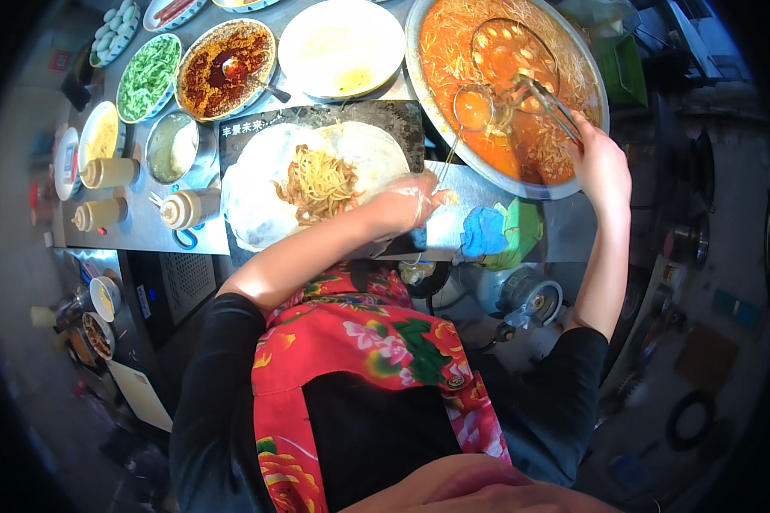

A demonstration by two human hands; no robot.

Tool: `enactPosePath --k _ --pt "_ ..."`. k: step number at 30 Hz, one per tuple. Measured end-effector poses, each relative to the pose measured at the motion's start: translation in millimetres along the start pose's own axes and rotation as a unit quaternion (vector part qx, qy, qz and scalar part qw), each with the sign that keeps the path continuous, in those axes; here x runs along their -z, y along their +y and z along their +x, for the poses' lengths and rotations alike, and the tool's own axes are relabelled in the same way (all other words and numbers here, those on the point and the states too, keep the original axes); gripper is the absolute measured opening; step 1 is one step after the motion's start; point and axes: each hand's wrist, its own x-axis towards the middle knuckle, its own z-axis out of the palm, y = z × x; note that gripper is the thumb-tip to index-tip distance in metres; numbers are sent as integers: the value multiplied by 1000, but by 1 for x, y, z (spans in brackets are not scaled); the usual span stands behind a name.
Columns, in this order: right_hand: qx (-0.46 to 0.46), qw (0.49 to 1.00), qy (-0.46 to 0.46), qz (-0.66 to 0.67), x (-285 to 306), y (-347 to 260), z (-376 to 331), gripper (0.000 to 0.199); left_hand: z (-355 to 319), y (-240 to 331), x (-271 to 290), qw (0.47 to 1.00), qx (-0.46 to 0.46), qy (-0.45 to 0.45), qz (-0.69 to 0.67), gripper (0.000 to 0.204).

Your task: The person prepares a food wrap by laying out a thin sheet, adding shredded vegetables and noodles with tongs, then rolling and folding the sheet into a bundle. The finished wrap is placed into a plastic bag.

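Observation:
My right hand is closed round metal tongs, whose tips are down among shredded food in a large basin of red-orange broth. My left hand reaches across in front of me and grips the thin handle of a small wire strainer. The strainer's round head lies in the broth, left of the tong tips. Below my left forearm, thin pale wrappers overlap on a black board. A heap of yellow and brown shreds rests on them.
Behind the board stand a white plate, a bowl of chili oil with a spoon, and a bowl of chopped greens. A metal bowl and squeeze bottles are at left. Blue and green cloths lie by the counter's front edge.

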Motion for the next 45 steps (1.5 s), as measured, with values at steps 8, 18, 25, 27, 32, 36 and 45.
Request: enactPosePath --k 8,18,25,27,32,36,45 --pt "55 981 122 144 76 -51 -73 51 -115 -25 44 998 -48 38 -7 39" --pt "181 934 -119 284 16 -182 -95 53 -269 -110 77 925 132 194 -298 32" --pt "157 964 -191 92 -39 -241 -80 61 -311 -147 80 871 129 268 -392 33" --pt "209 958 -176 91 -17 -236 -79 65 -324 -153 82 837 110 279 -458 34" --pt "271 958 -80 54 50 -291 -18 50 -359 -145 82 817 87 341 -456 31" --pt "381 919 87 48 59 -440 79 52 -381 -138 80 814 78 366 -444 28" --pt "340 932 -19 -127 46 -637 183 29 -469 -168 72 707 71 476 -518 27"
